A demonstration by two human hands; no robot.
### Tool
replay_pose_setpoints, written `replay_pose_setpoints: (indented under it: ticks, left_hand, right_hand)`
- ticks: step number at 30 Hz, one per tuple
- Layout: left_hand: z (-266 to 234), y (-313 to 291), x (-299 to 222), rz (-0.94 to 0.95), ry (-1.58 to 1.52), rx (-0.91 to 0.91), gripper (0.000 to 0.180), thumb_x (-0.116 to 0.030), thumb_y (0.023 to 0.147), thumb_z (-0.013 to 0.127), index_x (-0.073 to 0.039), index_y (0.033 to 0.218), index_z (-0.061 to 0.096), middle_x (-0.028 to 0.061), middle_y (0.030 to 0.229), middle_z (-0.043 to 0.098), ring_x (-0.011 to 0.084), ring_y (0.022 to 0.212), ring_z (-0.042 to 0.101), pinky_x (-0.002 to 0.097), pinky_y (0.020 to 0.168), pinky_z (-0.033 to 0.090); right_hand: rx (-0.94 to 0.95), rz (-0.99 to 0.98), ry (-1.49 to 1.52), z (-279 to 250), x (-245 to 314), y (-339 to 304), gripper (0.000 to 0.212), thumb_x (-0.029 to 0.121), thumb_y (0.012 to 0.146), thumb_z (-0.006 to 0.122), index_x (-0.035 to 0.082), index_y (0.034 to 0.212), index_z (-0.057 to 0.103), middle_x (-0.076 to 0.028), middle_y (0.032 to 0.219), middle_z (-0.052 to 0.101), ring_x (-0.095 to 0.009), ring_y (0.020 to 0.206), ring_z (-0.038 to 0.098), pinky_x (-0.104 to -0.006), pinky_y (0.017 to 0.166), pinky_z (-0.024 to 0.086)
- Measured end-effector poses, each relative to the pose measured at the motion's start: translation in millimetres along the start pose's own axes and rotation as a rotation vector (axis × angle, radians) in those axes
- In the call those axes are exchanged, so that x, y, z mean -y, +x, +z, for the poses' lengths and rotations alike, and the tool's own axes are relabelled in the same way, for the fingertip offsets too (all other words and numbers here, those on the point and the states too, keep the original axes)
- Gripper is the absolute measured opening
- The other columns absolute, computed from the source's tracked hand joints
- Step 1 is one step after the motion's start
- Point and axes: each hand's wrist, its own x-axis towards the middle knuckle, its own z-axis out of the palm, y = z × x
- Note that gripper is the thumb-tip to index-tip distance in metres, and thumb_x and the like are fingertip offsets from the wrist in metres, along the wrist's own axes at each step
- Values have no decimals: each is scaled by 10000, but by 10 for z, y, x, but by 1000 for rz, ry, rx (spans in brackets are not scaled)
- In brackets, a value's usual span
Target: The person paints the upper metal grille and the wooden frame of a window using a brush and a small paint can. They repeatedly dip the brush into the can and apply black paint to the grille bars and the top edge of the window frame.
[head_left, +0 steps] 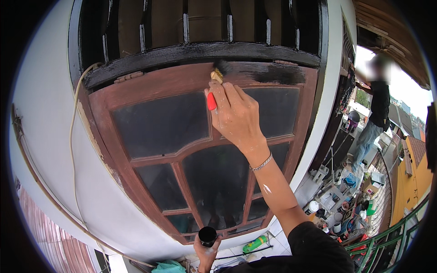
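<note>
My right hand [234,116] is closed round a paintbrush [216,75] with a red-tipped handle. Its dark bristles touch the top rail of a brown wooden window frame [170,75], which holds several dark glass panes. To the right of the brush, a streaky patch of black paint [273,73] covers part of that rail. Low in the view, my left hand [207,253] grips a small cup [207,235] with a black inside. What the cup contains is too dark to make out.
Above the window runs a black-painted beam [200,57] with upright bars. A pale cable [72,132] hangs at the left wall. A green bottle [255,244] lies on the tiled floor. Cluttered tubs and tools [339,207] fill the right, where another person [378,104] stands.
</note>
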Motion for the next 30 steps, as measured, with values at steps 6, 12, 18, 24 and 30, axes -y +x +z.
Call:
replay_pose_setpoints:
  ticks: [6,12,18,24,30]
  left_hand:
    - [23,-7,-41,-17,-20,-30,443,-126,725,941,5,1048,667,64,907,726,139,816,678,290,773,546]
    - [-118,-48,683,-41,-87,-24,483,-91,799,890,-4,1210,652,55,1016,714,129,843,646,290,749,542]
    - [55,14,261,50,-136,5,513,-105,793,897,3,1229,650,46,1040,715,125,878,640,294,769,536]
    - [9,-15,433,78,-13,-53,536,-109,771,917,-3,1226,654,55,1034,721,127,875,640,295,773,536]
    - [81,-63,320,20,-32,-2,491,-88,758,917,4,1161,652,75,995,722,139,866,663,297,780,550]
  right_hand:
    - [-152,424,227,-311,-439,-44,143,121,990,686,-18,967,709,-105,781,707,-144,597,636,-266,537,479]
    - [-318,435,-117,-598,-650,-12,107,79,982,670,-22,968,704,-110,820,715,-188,554,621,-309,520,488]
    - [-42,-39,22,29,92,-32,182,91,930,707,-23,1067,670,-94,841,659,-195,665,654,-280,599,552]
    - [-166,467,91,-449,-563,5,74,63,971,677,-7,956,698,-129,853,723,-169,505,562,-290,502,464]
    - [-165,193,-186,-370,-454,38,126,79,942,700,-16,1024,688,-132,856,701,-238,681,694,-325,599,564]
